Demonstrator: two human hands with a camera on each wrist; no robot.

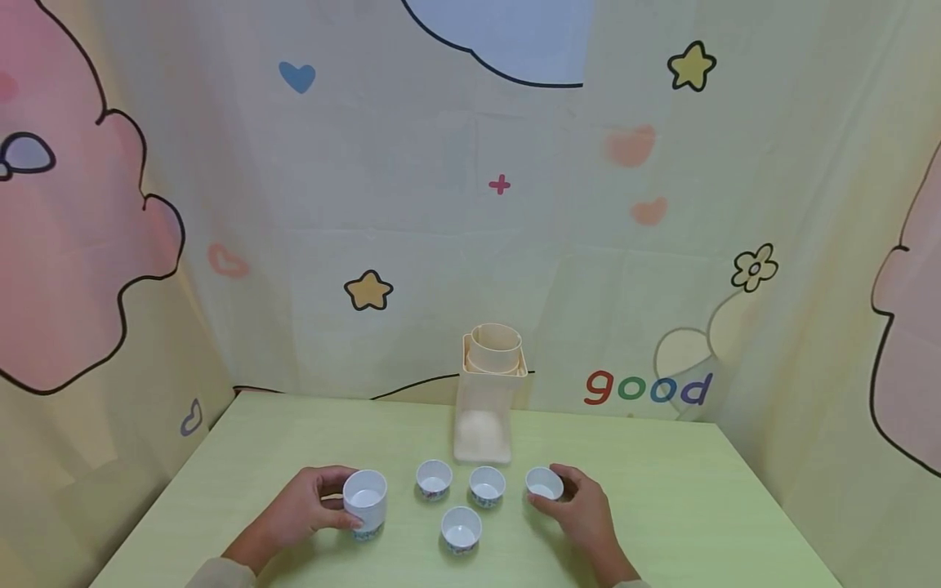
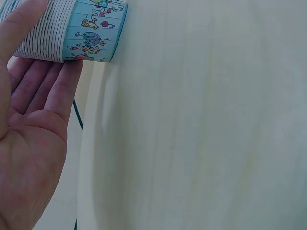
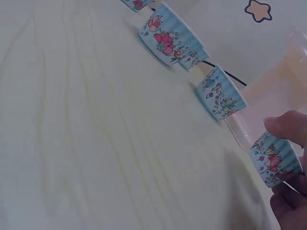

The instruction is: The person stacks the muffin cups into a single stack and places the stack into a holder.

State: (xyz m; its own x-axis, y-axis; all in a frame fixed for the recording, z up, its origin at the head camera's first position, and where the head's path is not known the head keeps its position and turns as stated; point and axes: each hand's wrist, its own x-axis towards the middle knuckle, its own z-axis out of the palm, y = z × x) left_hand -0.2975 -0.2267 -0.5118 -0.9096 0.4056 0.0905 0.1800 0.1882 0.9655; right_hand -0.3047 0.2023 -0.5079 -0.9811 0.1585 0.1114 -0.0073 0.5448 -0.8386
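Fingers (image 1: pixel 332 520) of the left hand (image 1: pixel 305 510) wrapped round a stack of cups (image 1: pixel 365 502), thumb on the far side, stack standing on the table at front left; seen from the left wrist as ribbed white rims nested above a blue flowered band (image 2: pixel 91 33). Behind everything, a pastel cartoon backdrop (image 1: pixel 294 204) with stars, hearts and the word "good". Below it, a pale green table (image 1: pixel 662 506). At the rear centre, a clear plastic container (image 1: pixel 483 408), upright, with a cream collar at the mouth and something white settled in the bottom. At front right, the right hand (image 1: pixel 581 510) pinching a single cup (image 1: pixel 545 483) between thumb and fingertips, base on or just above the tabletop, hard to tell which. Between the two hands, three loose cups: two side by side (image 1: pixel 434 478) (image 1: pixel 487 486) just before the container, a third (image 1: pixel 461 528) nearer the person, all upright and apart from one another. Likely trouble: nested cups sliding apart or tipping if lifted by the top one alone; small cup slipping from so light a pinch; either forearm sweeping the loose cups, close as they are to both hands; container nudged over by a reach across.
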